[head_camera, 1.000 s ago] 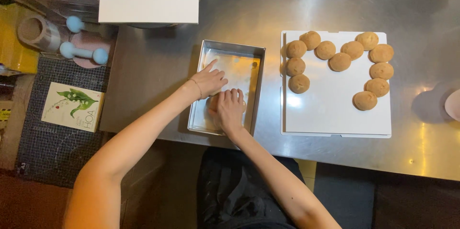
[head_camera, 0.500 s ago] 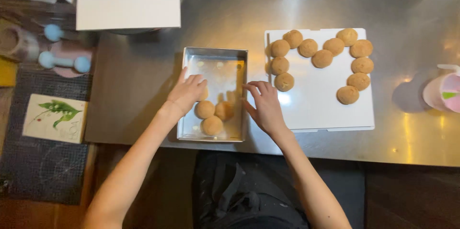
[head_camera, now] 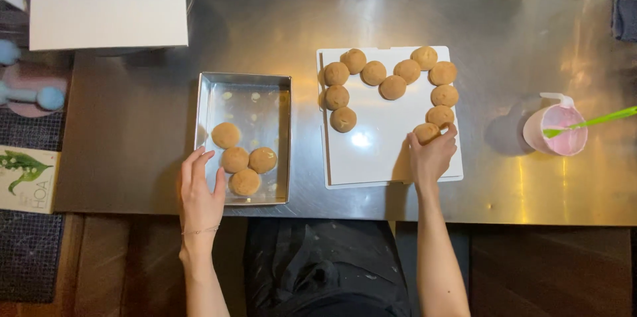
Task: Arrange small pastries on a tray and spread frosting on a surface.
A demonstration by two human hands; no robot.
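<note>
1. Two bare hands rest at the near edge of the steel tabletop. The left hand lies flat with open fingers against the near left corner of the metal tray, gripping nothing.
2. The right hand sits on the white board, its fingers closed around the nearest brown bun at the end of the row.
3. Four buns lie in the near half of the tray, close together, three of them touching or nearly so.
4. On the board, just right of the tray, the other buns curve in an arc from its left side along the far edge and down the right side to the gripped one.
5. Further right stands a pink cup with a green utensil in it.
6. At the far left corner sits a white box.
</note>
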